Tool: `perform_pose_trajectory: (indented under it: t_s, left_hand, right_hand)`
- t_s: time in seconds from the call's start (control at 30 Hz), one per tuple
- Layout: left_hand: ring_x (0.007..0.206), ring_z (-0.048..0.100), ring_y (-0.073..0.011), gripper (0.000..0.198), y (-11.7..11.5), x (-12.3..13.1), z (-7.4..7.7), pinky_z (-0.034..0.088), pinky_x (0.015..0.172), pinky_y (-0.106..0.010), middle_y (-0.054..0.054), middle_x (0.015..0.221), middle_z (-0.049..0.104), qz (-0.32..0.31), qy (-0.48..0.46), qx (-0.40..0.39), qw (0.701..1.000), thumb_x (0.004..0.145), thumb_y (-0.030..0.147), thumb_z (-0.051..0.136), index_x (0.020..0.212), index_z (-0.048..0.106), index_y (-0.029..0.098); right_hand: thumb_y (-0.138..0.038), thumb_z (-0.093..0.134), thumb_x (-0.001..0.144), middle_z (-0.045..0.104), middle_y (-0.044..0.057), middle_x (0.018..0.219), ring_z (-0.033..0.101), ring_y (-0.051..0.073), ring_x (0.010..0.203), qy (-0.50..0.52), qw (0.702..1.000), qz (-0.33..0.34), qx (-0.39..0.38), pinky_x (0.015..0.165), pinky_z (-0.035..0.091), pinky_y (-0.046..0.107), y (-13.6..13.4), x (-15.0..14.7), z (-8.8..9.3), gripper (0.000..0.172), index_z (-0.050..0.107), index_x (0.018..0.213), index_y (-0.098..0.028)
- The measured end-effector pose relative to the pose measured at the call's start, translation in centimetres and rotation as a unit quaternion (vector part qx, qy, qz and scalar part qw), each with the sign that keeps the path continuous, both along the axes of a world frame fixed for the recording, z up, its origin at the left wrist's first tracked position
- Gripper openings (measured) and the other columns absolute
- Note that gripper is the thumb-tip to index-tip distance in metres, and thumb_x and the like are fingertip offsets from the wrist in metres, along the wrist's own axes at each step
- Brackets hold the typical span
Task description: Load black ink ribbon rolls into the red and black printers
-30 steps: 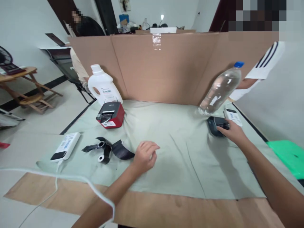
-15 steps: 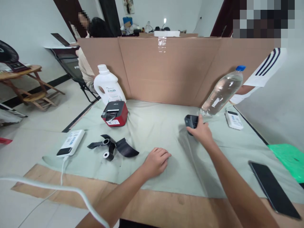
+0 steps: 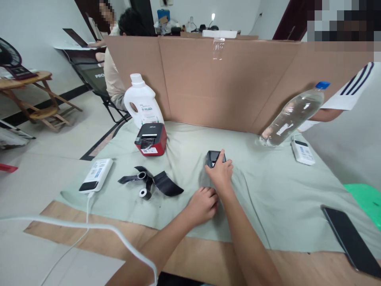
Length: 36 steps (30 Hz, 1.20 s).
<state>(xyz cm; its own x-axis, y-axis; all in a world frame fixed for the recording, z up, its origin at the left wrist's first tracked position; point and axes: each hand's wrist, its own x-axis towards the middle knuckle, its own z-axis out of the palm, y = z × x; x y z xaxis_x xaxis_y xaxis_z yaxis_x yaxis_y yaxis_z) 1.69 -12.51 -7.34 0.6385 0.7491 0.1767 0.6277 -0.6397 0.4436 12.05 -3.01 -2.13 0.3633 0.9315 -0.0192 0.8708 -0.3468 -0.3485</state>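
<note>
My right hand grips a small black device with a screen by its sides, thumb on the near left and a finger over the right. The device sits at the middle of the pale green cloth. Just below it my left hand rests on the cloth with its fingers curled in, nothing visible in them, close beside my right wrist. To the left lie two small rolls with black ribbon, one of them a loose black strip. Behind them stands a red and black label printer.
A white jug stands behind the printer. A clear bottle with blue cap leans at the right, near a person's sleeve. White power banks lie on both sides; a phone lies front right. A cardboard screen closes the back.
My right hand has brought the black device leftward from beside the bottle to the middle of the cloth. My left hand has curled its fingers more. The camera view has shifted slightly.
</note>
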Motion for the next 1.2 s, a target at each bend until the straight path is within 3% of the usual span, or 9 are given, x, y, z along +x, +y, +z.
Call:
perform_pose_trajectory:
  t_s: [0.23, 0.33, 0.43, 0.57, 0.73, 0.87, 0.97, 1.07, 1.2]
  left_hand:
    - [0.096, 0.064, -0.0265, 0.018, 0.0, 0.0, 0.0, 0.048, 0.082, -0.042, -0.010, 0.106, 0.072, 0.005, -0.015, 0.025, 1.000, 0.089, 0.017, 0.060, 0.102, 0.072, 0.016]
    - [0.094, 0.065, -0.0240, 0.017, 0.0, -0.4, 0.2, 0.048, 0.085, -0.040, -0.008, 0.100, 0.073, 0.013, -0.055, 0.023, 0.998, 0.093, 0.017, 0.057, 0.100, 0.073, 0.019]
    - [0.096, 0.067, -0.0217, 0.018, 0.3, -1.1, 0.8, 0.049, 0.089, -0.038, -0.006, 0.101, 0.074, 0.051, -0.129, 0.009, 0.990, 0.095, 0.016, 0.055, 0.101, 0.072, 0.020]
    - [0.095, 0.069, -0.0184, 0.018, 1.6, -1.6, 1.6, 0.052, 0.084, -0.031, -0.006, 0.099, 0.074, 0.164, -0.270, -0.046, 0.948, 0.095, 0.017, 0.053, 0.100, 0.070, 0.020]
    - [0.073, 0.068, -0.0131, 0.018, 6.3, -0.3, 2.5, 0.051, 0.070, -0.023, -0.005, 0.094, 0.074, 0.322, -0.351, -0.183, 0.860, 0.094, 0.022, 0.055, 0.105, 0.068, 0.016]
    - [0.060, 0.063, -0.0090, 0.018, 11.4, 0.9, 3.3, 0.048, 0.064, -0.021, -0.007, 0.101, 0.075, 0.381, -0.279, -0.228, 0.852, 0.090, 0.016, 0.058, 0.103, 0.070, 0.014]
    - [0.058, 0.061, -0.0110, 0.015, 13.9, 0.9, 3.5, 0.045, 0.062, -0.022, -0.005, 0.081, 0.073, 0.375, -0.190, -0.268, 0.867, 0.085, 0.012, 0.061, 0.094, 0.073, 0.014]
    - [0.054, 0.058, -0.0125, 0.011, 14.9, 0.2, 3.3, 0.041, 0.055, -0.022, -0.002, 0.059, 0.065, 0.363, -0.174, -0.326, 0.855, 0.085, 0.013, 0.062, 0.084, 0.073, 0.014]
    - [0.053, 0.060, -0.0103, 0.015, 15.0, -0.4, 3.2, 0.036, 0.049, -0.019, -0.002, 0.061, 0.067, 0.349, -0.195, -0.367, 0.840, 0.086, 0.018, 0.065, 0.073, 0.068, 0.013]
  right_hand:
    - [-0.058, 0.082, 0.070, 0.041, 0.030, 0.139, 0.043, 0.054, 0.130, 0.155, 0.979, 0.026, 0.130, 0.104, 0.035, 0.071, 0.0, 0.7, -3.8, 0.118, 0.022, 0.165, -0.022]
    - [-0.075, 0.075, 0.070, 0.047, 0.028, 0.138, 0.045, 0.052, 0.132, 0.191, 0.968, 0.048, 0.154, 0.106, 0.038, 0.065, -0.1, 2.5, -3.7, 0.118, 0.028, 0.163, -0.021]
    - [-0.079, 0.052, 0.086, 0.054, 0.028, 0.136, 0.052, 0.047, 0.130, 0.199, 0.971, 0.071, 0.108, 0.106, 0.041, 0.061, 0.4, 5.7, -2.5, 0.099, 0.037, 0.160, -0.015]
    - [-0.057, 0.041, 0.097, 0.066, 0.020, 0.130, 0.062, 0.034, 0.119, 0.214, 0.959, 0.141, 0.118, 0.109, 0.045, 0.051, 2.4, 9.8, -2.3, 0.068, 0.054, 0.148, -0.014]
    - [-0.045, 0.042, 0.094, 0.066, 0.017, 0.135, 0.066, 0.027, 0.114, 0.270, 0.926, 0.222, 0.144, 0.107, 0.048, 0.047, 3.9, 10.7, -5.2, 0.058, 0.061, 0.140, -0.015]
    - [-0.049, 0.040, 0.097, 0.066, 0.015, 0.136, 0.061, 0.027, 0.127, 0.288, 0.912, 0.224, 0.189, 0.115, 0.042, 0.047, 3.4, 10.1, -6.8, 0.057, 0.062, 0.139, -0.018]
    - [-0.050, 0.040, 0.098, 0.066, 0.015, 0.134, 0.061, 0.027, 0.128, 0.292, 0.908, 0.230, 0.192, 0.116, 0.042, 0.047, 2.9, 10.2, -7.1, 0.057, 0.062, 0.139, -0.017]
    - [-0.049, 0.039, 0.099, 0.065, 0.014, 0.136, 0.060, 0.026, 0.130, 0.291, 0.908, 0.233, 0.190, 0.116, 0.042, 0.046, 2.7, 10.5, -7.0, 0.055, 0.061, 0.140, -0.019]
    - [-0.048, 0.039, 0.101, 0.064, 0.014, 0.138, 0.059, 0.026, 0.132, 0.292, 0.907, 0.236, 0.188, 0.117, 0.042, 0.046, 2.5, 10.4, -6.9, 0.054, 0.060, 0.141, -0.020]
